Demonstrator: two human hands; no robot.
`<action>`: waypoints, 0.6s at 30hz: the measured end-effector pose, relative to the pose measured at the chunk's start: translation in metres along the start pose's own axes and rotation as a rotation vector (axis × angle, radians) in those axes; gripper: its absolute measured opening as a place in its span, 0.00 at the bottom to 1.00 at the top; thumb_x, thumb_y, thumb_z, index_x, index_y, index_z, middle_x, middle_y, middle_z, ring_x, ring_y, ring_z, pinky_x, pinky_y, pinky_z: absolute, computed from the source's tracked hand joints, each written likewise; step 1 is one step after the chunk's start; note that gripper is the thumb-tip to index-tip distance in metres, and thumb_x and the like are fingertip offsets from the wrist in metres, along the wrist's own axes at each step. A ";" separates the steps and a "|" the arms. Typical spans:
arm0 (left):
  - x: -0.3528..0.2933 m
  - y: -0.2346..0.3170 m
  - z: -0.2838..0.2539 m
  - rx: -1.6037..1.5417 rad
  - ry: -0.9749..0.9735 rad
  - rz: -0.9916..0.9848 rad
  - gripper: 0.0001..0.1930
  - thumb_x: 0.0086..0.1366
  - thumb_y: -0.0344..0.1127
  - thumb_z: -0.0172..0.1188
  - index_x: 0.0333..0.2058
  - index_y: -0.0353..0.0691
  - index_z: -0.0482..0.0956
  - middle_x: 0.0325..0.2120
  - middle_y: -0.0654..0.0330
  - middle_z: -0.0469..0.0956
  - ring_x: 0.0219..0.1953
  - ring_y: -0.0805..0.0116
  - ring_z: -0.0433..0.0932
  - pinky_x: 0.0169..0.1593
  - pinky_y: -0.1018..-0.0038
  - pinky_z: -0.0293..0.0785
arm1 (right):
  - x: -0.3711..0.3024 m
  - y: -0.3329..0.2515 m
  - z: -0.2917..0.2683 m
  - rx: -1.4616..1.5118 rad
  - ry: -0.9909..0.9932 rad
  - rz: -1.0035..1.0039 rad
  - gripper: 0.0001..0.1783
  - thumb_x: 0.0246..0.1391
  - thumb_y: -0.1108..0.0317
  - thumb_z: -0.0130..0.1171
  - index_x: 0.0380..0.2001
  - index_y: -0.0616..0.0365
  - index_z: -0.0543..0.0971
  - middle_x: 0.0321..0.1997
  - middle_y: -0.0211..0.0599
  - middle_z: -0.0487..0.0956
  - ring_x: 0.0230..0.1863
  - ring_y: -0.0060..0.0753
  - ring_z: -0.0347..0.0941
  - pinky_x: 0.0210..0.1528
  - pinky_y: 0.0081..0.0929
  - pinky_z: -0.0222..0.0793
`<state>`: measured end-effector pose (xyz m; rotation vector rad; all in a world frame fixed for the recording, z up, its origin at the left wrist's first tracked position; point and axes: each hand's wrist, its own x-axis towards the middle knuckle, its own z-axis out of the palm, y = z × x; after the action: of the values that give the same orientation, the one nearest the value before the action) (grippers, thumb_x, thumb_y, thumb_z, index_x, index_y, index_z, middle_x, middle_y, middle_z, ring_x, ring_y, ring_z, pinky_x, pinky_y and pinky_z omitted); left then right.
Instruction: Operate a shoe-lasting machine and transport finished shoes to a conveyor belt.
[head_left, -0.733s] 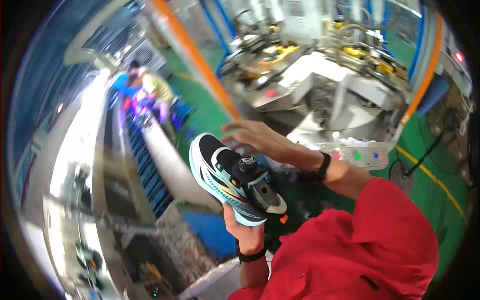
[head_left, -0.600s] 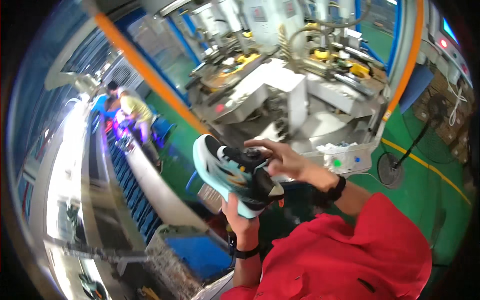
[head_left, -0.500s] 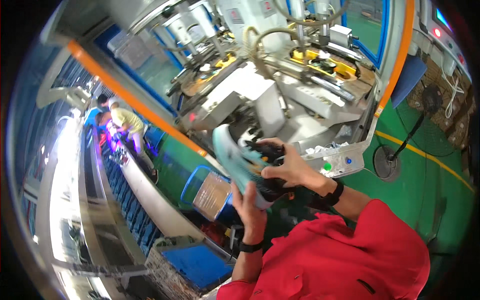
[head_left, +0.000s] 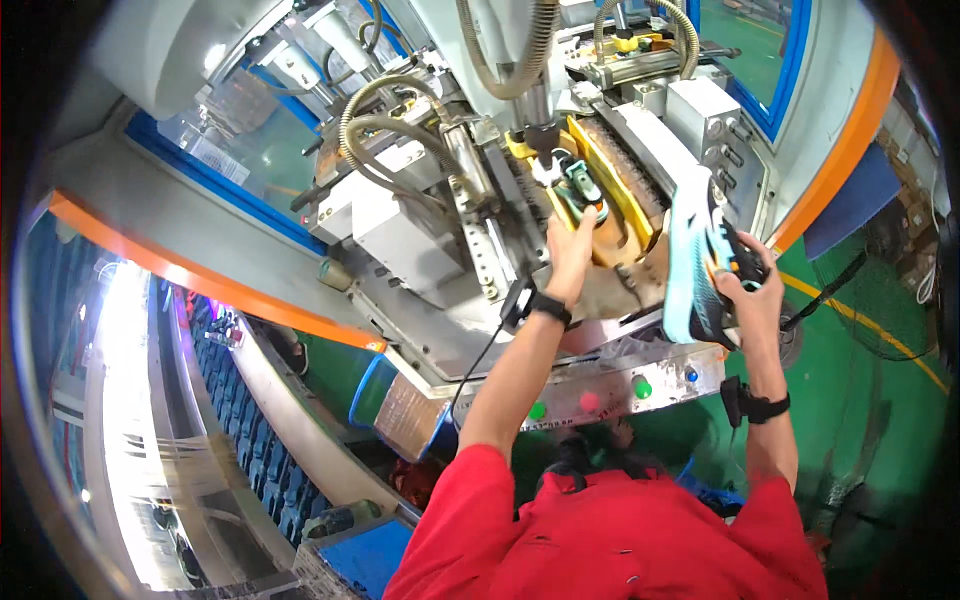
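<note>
- Key relation: the held shoe point(head_left: 690, 265) is off to the R of the nested shoe point(head_left: 580, 183), raised by the machine bed's front R corner; the machine bed point(head_left: 440, 335) is what carries the nest.
- Held shoe's long axis runs approx. away from me, stood on edge, pale blue sole facing L, i.e. toward the nest.
- My R hand point(head_left: 757, 300) is clamped on its upper, thumb on the near side, other fingers mostly hidden behind.
- My L hand point(head_left: 572, 255) is well apart from the R, over the bed's front edge, fingers at the nested shoe's near end (can't tell if they grip or just touch, esp. w/ the tips hidden).
- Nested shoe's long axis slants away from me & a bit L; L hand is clearly the nearer one.
- Containers: nest = yellow side pads point(head_left: 612, 178), nested shoe btwn them, press ram point(head_left: 540, 135) close over its far part, contact unclear.
- Below the bed's front L corner: cardboard box point(head_left: 410, 408) in a blue frame point(head_left: 362, 390); contents n/a, can't see in.
</note>
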<state>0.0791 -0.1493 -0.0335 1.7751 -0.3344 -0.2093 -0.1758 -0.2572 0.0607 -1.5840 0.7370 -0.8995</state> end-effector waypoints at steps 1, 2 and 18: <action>0.028 -0.018 0.007 0.083 0.051 -0.083 0.33 0.53 0.48 0.69 0.48 0.26 0.70 0.39 0.46 0.78 0.40 0.58 0.78 0.44 0.67 0.73 | 0.000 -0.003 -0.002 -0.021 0.017 0.019 0.32 0.39 0.71 0.64 0.52 0.62 0.73 0.47 0.36 0.76 0.45 0.26 0.73 0.53 0.24 0.67; 0.052 -0.030 0.015 0.156 0.109 -0.161 0.36 0.51 0.48 0.70 0.50 0.25 0.69 0.41 0.41 0.78 0.43 0.53 0.79 0.48 0.64 0.72 | 0.004 -0.001 -0.004 -0.045 0.029 0.024 0.32 0.39 0.71 0.63 0.53 0.63 0.73 0.47 0.36 0.76 0.45 0.26 0.73 0.54 0.24 0.67; -0.017 -0.010 -0.125 -0.846 -0.293 -0.573 0.14 0.59 0.27 0.61 0.45 0.33 0.77 0.37 0.55 0.81 0.37 0.64 0.81 0.41 0.65 0.80 | 0.203 0.017 0.147 -0.723 -0.265 0.038 0.34 0.33 0.57 0.68 0.45 0.68 0.76 0.39 0.48 0.79 0.40 0.37 0.75 0.44 0.29 0.71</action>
<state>0.1040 -0.0268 -0.0158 0.9524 0.0779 -0.8857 0.0548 -0.3569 0.0634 -2.2566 0.9541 -0.3824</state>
